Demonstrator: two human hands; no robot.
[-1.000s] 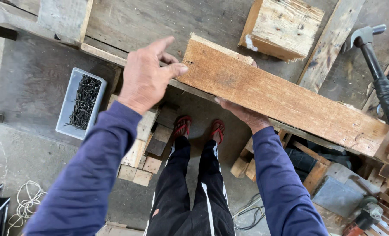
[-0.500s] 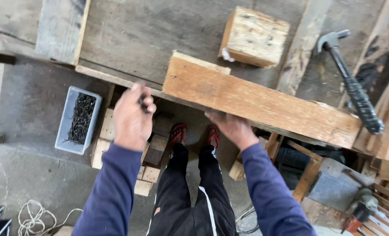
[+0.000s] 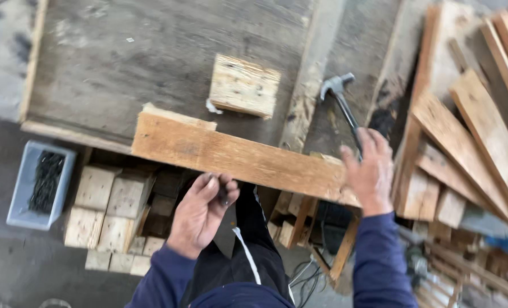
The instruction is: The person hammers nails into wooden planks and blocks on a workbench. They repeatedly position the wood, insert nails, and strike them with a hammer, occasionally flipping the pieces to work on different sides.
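A grey plywood worktop [image 3: 151,63] is filling the upper left, its near edge running bare to the left of the plank, with open surface lying beyond that edge. One long wooden plank [image 3: 237,162] is lying along that edge, slanting down to the right and overhanging it. Several loose boards [image 3: 482,125] are crowding the right side, leaving little room there. Below the edge, roughly eight pale wooden blocks [image 3: 108,214] are sitting stacked. One square offcut block [image 3: 244,85] is resting on the worktop beyond the plank. One grey tray of dark nails [image 3: 40,185] is standing at the left. One hammer [image 3: 345,108] is lying between offcut and boards. The right hand [image 3: 371,174] is reaching over its handle, fingers spread, not yet gripping. The left hand [image 3: 202,211] is hanging below the plank, fingers curled, seemingly pinching something small and dark.
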